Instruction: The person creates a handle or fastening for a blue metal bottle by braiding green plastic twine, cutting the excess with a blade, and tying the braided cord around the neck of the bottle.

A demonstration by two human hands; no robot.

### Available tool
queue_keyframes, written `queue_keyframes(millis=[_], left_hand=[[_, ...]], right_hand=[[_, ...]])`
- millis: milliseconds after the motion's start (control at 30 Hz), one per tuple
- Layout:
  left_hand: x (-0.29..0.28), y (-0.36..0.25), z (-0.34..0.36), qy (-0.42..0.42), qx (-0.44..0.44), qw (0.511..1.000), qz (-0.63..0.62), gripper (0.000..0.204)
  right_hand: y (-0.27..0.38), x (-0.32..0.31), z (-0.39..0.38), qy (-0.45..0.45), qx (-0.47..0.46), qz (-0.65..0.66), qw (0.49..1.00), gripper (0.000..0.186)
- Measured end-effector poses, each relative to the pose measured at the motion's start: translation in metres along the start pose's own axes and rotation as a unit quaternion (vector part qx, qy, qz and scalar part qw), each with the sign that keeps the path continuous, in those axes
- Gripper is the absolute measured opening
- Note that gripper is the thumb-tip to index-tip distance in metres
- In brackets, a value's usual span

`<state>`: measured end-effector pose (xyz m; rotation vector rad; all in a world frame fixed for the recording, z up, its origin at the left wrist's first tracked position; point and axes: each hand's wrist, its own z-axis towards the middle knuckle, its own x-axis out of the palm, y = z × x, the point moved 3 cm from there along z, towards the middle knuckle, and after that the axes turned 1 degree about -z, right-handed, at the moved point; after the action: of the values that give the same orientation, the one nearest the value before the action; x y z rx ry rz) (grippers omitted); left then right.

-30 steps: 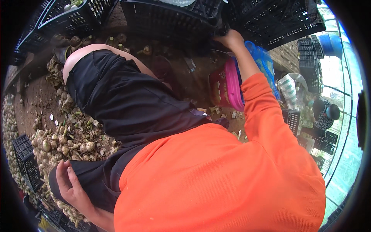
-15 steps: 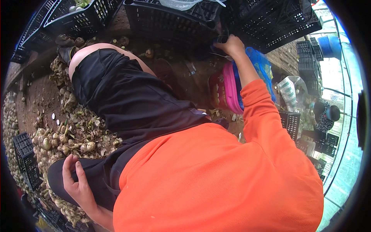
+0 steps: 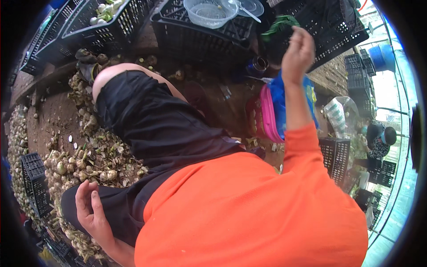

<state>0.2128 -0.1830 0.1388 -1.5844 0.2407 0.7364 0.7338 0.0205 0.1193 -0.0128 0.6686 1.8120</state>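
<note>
My left hand (image 3: pixel 92 208) rests on my bent knee in dark trousers, its fingers loosely bent and apart, with nothing in it. Raised at the upper right, my right hand (image 3: pixel 299 55) is slightly smeared, its fingers bent together. Just beyond its fingertips shows a green, streaky thing (image 3: pixel 283 26); its kind is unclear, and I cannot tell whether the fingers grip it. Below and left of that hand stands a dark blue cup (image 3: pixel 258 65) with a shiny rim. Under my right forearm is a pink-rimmed red bucket (image 3: pixel 268 116) with a blue plastic bag (image 3: pixel 278 100) in it.
A black crate (image 3: pixel 195 44) ahead bears a clear plastic bowl (image 3: pixel 209 13) and a white spoon (image 3: pixel 247 11). Trimmed white bulbs (image 3: pixel 106 10) fill another crate at far left. Heaped bulbs (image 3: pixel 80 167) lie left of me. Another person (image 3: pixel 380 138) sits at far right.
My right hand has left the spot by the blue cup and risen away from me, to the right. The green streaky thing has come into sight. My left hand stays on the knee.
</note>
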Motion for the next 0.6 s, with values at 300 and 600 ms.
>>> queue_keyframes(millis=[300, 600], left_hand=[[0.070, -0.080, 0.038, 0.237, -0.084, 0.806, -0.535, 0.069], [0.039, -0.035, 0.035, 0.065, -0.127, 0.717, -0.682, 0.030]], right_hand=[[0.248, -0.020, -0.059, 0.291, -0.331, 0.369, 0.818, 0.021], [0.292, 0.000, -0.112, 0.445, -0.407, 0.412, 0.683, 0.029]])
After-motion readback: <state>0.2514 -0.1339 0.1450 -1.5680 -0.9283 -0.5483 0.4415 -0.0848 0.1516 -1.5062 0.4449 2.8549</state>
